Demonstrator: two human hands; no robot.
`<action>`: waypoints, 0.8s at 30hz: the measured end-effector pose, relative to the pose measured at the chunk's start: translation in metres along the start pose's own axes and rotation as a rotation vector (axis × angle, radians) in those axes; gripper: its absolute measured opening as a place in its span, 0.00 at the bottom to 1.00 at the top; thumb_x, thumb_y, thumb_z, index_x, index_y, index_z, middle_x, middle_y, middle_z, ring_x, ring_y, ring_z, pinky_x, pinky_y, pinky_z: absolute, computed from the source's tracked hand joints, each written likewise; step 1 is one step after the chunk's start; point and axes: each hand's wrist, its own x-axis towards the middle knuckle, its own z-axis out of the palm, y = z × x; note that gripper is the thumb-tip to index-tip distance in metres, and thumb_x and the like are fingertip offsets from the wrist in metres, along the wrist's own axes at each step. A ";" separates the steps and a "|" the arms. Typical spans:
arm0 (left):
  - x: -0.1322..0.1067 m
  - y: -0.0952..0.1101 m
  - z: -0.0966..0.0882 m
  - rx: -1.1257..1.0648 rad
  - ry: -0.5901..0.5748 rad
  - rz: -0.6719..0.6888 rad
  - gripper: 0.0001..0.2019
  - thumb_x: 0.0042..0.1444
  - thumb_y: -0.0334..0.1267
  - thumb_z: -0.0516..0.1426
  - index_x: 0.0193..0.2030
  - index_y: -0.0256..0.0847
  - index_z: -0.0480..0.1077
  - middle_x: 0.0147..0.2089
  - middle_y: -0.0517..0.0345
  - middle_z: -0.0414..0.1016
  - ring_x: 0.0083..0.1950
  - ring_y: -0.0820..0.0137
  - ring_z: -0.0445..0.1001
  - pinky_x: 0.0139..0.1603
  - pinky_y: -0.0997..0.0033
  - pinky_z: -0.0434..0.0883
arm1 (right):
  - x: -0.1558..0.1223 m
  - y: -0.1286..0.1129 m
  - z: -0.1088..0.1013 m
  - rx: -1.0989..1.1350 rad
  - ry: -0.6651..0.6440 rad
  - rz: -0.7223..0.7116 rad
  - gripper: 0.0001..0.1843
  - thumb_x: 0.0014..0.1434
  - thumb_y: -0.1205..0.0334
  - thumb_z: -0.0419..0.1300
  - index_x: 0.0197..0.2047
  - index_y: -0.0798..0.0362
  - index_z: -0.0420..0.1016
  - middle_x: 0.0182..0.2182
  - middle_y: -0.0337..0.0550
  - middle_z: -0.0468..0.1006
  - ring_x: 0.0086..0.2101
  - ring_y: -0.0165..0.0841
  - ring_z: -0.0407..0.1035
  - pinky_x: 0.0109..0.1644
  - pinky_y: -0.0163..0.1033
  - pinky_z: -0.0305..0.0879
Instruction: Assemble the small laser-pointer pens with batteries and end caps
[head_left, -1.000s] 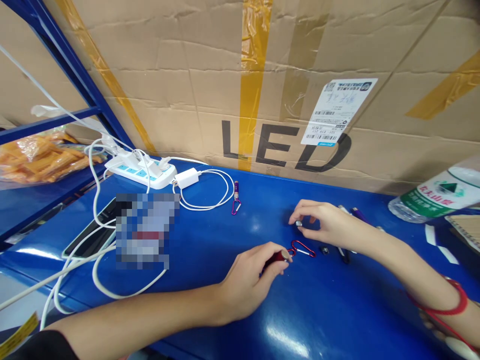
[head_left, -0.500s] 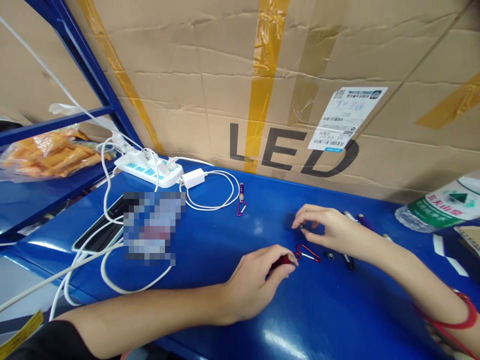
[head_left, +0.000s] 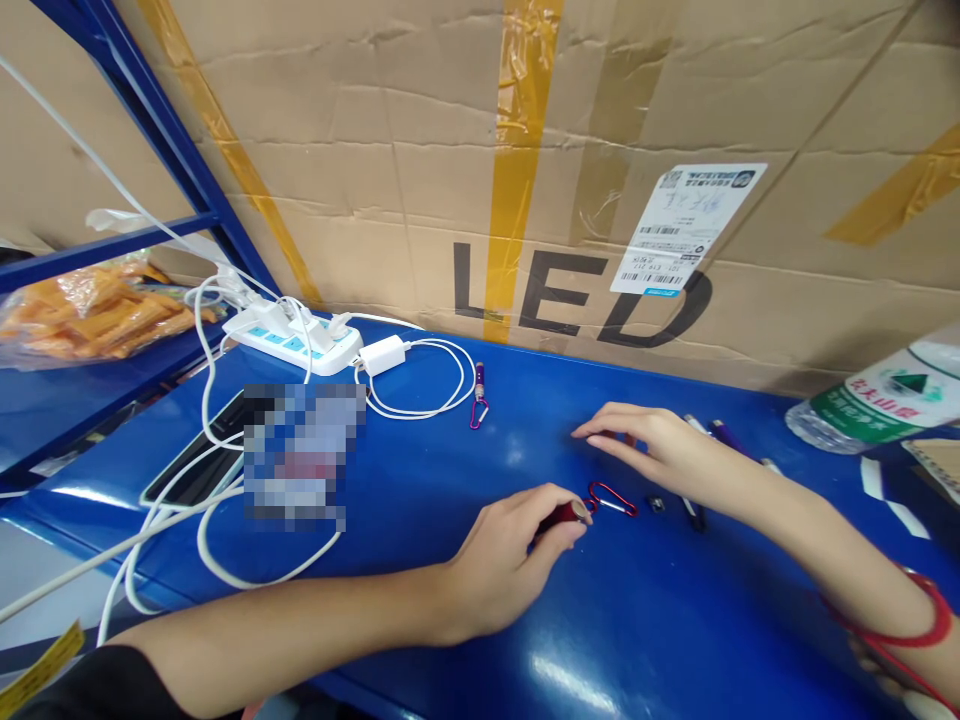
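Narrowed pinch of right hand [head_left: 649, 440] since earlier frame, beyond red carabiner [head_left: 616, 492]; can't tell if holding anything. Gripping red tube [head_left: 559, 517] in left hand [head_left: 510, 560], just left of carabiner. Probably best: keep tube steady, metal end [head_left: 579, 511] uncovered.

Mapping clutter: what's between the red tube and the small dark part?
In the head view, the red carabiner lies between the red tube and the small dark part.

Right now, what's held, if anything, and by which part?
The left grip holds a red tube around its side, near the exposed silvery end. Whether the right grip holds anything cannot be told.
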 end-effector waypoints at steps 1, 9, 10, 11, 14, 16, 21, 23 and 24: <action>0.000 0.000 0.000 0.001 -0.001 -0.001 0.06 0.62 0.32 0.49 0.39 0.41 0.67 0.35 0.61 0.72 0.36 0.73 0.70 0.41 0.75 0.65 | 0.000 0.000 0.000 0.001 -0.003 0.009 0.15 0.63 0.60 0.48 0.43 0.53 0.75 0.41 0.46 0.78 0.41 0.36 0.72 0.46 0.42 0.68; 0.000 0.001 -0.001 0.002 -0.003 -0.011 0.06 0.62 0.33 0.49 0.39 0.41 0.67 0.34 0.61 0.72 0.35 0.72 0.70 0.40 0.75 0.65 | 0.000 -0.003 -0.003 0.040 -0.023 0.057 0.11 0.59 0.56 0.56 0.38 0.49 0.78 0.37 0.42 0.82 0.38 0.39 0.75 0.42 0.43 0.69; 0.000 0.001 -0.001 0.002 0.004 -0.013 0.06 0.62 0.34 0.49 0.39 0.41 0.67 0.34 0.61 0.72 0.35 0.72 0.70 0.40 0.75 0.65 | -0.001 -0.005 -0.004 0.058 0.004 0.068 0.11 0.58 0.56 0.56 0.37 0.48 0.79 0.36 0.41 0.82 0.37 0.39 0.75 0.41 0.42 0.69; 0.000 0.000 -0.001 0.002 0.010 -0.017 0.06 0.62 0.34 0.49 0.39 0.41 0.67 0.33 0.62 0.71 0.35 0.72 0.70 0.40 0.75 0.65 | -0.001 -0.007 -0.005 0.081 0.035 0.081 0.10 0.58 0.55 0.57 0.36 0.48 0.79 0.35 0.41 0.82 0.36 0.38 0.76 0.40 0.41 0.70; 0.000 0.000 -0.001 0.000 0.032 -0.023 0.07 0.62 0.35 0.48 0.40 0.41 0.66 0.32 0.62 0.70 0.33 0.72 0.69 0.38 0.75 0.65 | -0.002 -0.016 -0.008 0.160 0.127 0.082 0.11 0.56 0.53 0.58 0.33 0.48 0.78 0.32 0.41 0.82 0.33 0.36 0.75 0.35 0.39 0.70; 0.000 -0.001 -0.001 0.000 0.042 -0.022 0.07 0.63 0.35 0.48 0.40 0.41 0.66 0.32 0.62 0.70 0.33 0.73 0.69 0.37 0.75 0.65 | -0.003 -0.024 -0.010 0.205 0.176 0.047 0.12 0.56 0.52 0.58 0.32 0.50 0.78 0.32 0.43 0.80 0.32 0.36 0.74 0.34 0.38 0.69; 0.001 -0.005 -0.001 -0.024 0.062 -0.017 0.07 0.62 0.34 0.48 0.46 0.42 0.63 0.32 0.63 0.70 0.32 0.73 0.69 0.36 0.75 0.64 | -0.005 -0.045 -0.012 0.341 0.205 0.023 0.11 0.55 0.53 0.60 0.30 0.51 0.78 0.28 0.42 0.77 0.27 0.31 0.71 0.29 0.35 0.67; 0.001 -0.005 -0.001 -0.038 0.062 -0.012 0.06 0.63 0.34 0.48 0.45 0.42 0.62 0.32 0.63 0.70 0.33 0.73 0.69 0.37 0.75 0.64 | -0.007 -0.052 -0.012 0.418 0.158 0.041 0.10 0.55 0.54 0.61 0.30 0.52 0.78 0.27 0.42 0.77 0.25 0.29 0.69 0.27 0.34 0.66; 0.001 -0.005 -0.002 -0.039 0.059 -0.008 0.05 0.63 0.34 0.48 0.44 0.42 0.62 0.32 0.63 0.70 0.33 0.73 0.69 0.37 0.75 0.64 | -0.008 -0.055 -0.012 0.451 0.133 0.044 0.10 0.55 0.54 0.61 0.30 0.52 0.78 0.26 0.42 0.76 0.25 0.29 0.69 0.26 0.33 0.66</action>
